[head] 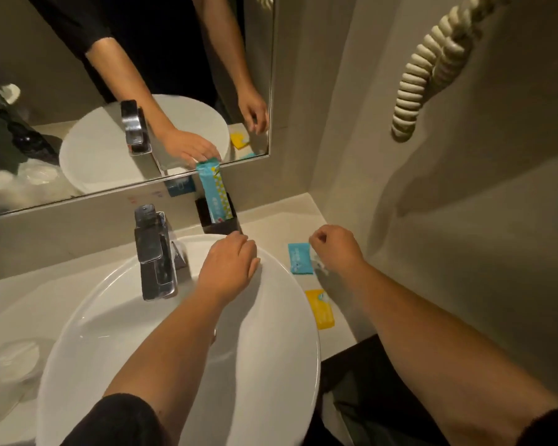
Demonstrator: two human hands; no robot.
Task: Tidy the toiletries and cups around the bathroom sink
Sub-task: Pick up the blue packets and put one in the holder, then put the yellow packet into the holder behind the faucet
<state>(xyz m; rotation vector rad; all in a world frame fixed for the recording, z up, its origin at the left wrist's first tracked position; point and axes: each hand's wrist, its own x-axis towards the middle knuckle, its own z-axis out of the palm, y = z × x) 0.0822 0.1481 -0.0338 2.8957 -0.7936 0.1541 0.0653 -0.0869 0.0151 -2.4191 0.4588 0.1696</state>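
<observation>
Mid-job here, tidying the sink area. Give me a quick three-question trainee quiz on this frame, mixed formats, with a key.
1. True or false: the long teal packet stands upright in the black holder against the wall behind the sink.
2. Multiple choice: which item lies on the counter nearest the person, right of the sink? A) small teal sachet B) yellow sachet C) faucet
3. Short answer: which hand hovers beside the small teal sachet, the left hand or the right hand?

Key: 1 true; 2 B; 3 right hand.
</observation>
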